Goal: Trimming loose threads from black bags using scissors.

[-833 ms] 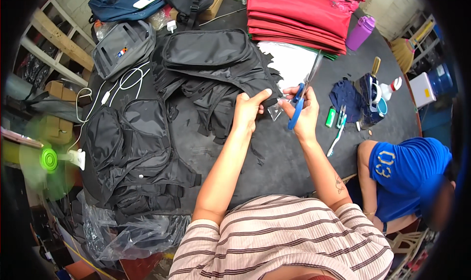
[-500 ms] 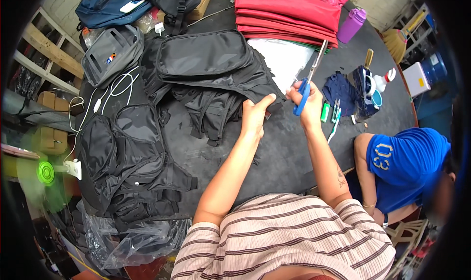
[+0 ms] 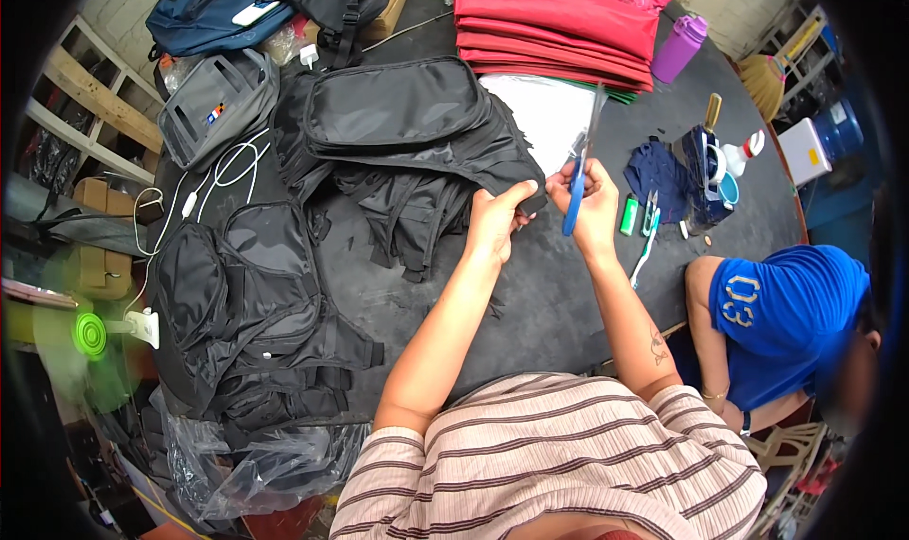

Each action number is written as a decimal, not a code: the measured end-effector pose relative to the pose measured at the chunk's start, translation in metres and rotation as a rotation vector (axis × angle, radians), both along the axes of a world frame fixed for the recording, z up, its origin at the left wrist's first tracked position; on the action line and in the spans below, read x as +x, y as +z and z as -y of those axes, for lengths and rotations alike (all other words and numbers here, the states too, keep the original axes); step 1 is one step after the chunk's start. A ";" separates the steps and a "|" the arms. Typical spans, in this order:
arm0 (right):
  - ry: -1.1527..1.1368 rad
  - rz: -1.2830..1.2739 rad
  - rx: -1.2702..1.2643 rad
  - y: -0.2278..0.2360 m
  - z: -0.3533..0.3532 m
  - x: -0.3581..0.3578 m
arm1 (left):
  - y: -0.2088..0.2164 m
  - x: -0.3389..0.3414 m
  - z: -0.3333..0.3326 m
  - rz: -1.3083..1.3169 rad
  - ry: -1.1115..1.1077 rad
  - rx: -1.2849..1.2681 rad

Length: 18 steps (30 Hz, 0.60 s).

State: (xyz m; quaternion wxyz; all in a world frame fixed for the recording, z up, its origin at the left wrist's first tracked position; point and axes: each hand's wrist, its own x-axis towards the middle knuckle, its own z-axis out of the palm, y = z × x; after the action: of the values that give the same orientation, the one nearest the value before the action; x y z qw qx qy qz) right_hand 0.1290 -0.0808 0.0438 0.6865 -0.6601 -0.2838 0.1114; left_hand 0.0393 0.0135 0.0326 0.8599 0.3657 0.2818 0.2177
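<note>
A corner of a black backpack piece (image 3: 398, 109) is pinched in my left hand (image 3: 494, 220), thumb on top. It lies on a pile of black sewn fabric parts. Just to the right, my right hand (image 3: 589, 204) grips blue-handled scissors (image 3: 575, 194), their blades pointing up and away from me. The blades are smeared by motion, so how far apart they stand is unclear. Behind the hands lies a white sheet (image 3: 544, 114). Another stack of black bag parts (image 3: 270, 284) rests at the left of the dark table (image 3: 417, 332).
Folded red fabric (image 3: 554, 19) is stacked at the back, beside a purple bottle (image 3: 680, 50). A green lighter (image 3: 629, 215), a toothbrush (image 3: 645, 248) and a navy cloth (image 3: 656, 173) lie right. A co-worker in blue (image 3: 786, 322) sits at the right edge. A white cable (image 3: 222, 176) runs left.
My right hand has turned the scissors, so the blades now point more straight away from me and sit slightly further left. My left hand keeps its hold on the black corner.
</note>
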 end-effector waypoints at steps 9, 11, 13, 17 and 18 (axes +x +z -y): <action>0.064 -0.420 0.015 0.000 0.015 -0.001 | -0.014 0.007 0.001 0.103 -0.017 -0.005; 0.030 -0.407 0.061 0.003 0.013 -0.001 | -0.007 0.008 0.007 0.041 0.090 0.086; -0.034 -0.251 0.077 -0.002 0.008 0.000 | -0.006 0.006 0.008 0.033 0.091 0.128; 0.003 -0.100 0.018 0.011 0.006 0.000 | -0.007 0.005 0.003 -0.004 0.039 0.138; 0.008 -0.102 0.020 0.013 0.006 -0.001 | -0.006 0.004 0.002 -0.009 0.006 0.042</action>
State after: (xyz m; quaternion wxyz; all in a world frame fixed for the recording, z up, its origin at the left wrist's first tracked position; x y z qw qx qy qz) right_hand 0.1276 -0.0865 0.0563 0.7062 -0.6456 -0.2520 0.1450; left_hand 0.0431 0.0114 0.0263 0.8503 0.3837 0.2819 0.2243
